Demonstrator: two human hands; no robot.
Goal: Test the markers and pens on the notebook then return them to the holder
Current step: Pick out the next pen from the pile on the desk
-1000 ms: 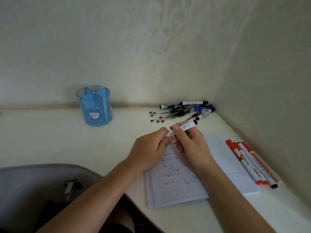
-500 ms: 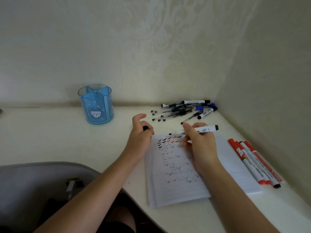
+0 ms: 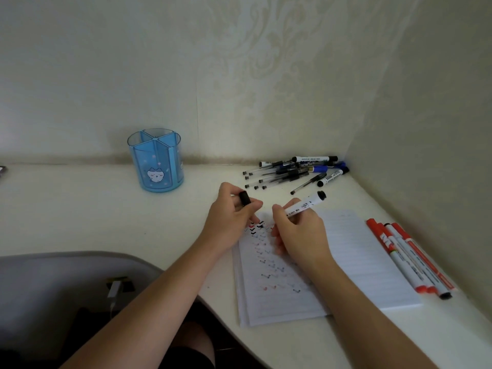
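My right hand point(image 3: 298, 233) grips a white marker with a black end point(image 3: 306, 205), tip down on the top rows of the open notebook point(image 3: 359, 262), which is covered in black and red tick marks. My left hand point(image 3: 229, 219) pinches the marker's black cap point(image 3: 244, 197) and rests at the notebook's upper left corner. The blue divided pen holder point(image 3: 157, 163) stands at the back left with nothing showing inside it. A pile of black and blue pens and markers point(image 3: 292, 171) lies at the back near the corner.
Several red markers and one black-tipped marker point(image 3: 407, 259) lie along the notebook's right edge, close to the right wall. The white desk point(image 3: 80, 209) curves around a grey chair point(image 3: 53, 288) at the lower left. Walls close in behind and to the right.
The marker was uncapped: my left hand pulled the cap away to the left. My right hand then swung the marker down so its tip meets the top of the page.
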